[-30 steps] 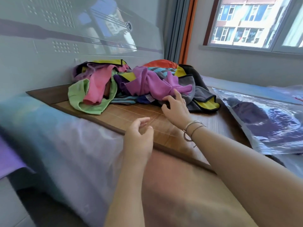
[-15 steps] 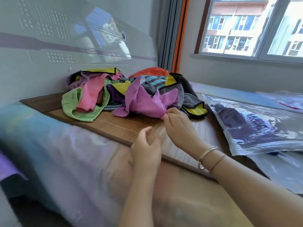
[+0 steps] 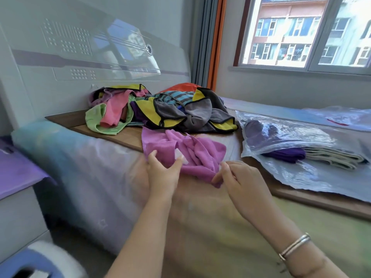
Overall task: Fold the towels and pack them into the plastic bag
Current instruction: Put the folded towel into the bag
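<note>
Bed under a translucent plastic cover; a wooden-slat mat lies along its head end, against a pale grey headboard. Window at the right, apartment blocks outside; grey and orange curtain in the corner.

Pile of unfolded towels at the mat's far edge by the headboard: green, pink, yellow, grey, striped, orange. One magenta towel sits apart, crumpled at the mat's near edge. Left hand pinches its left edge, thumb and fingers spread. Right hand pinches the lower right corner between thumb and curled fingers; bangles on that wrist.

Clear plastic bag lies flat on the right side of the bed, folded towels inside, purple one nearest the opening. Purple-topped cabinet at the left edge.
</note>
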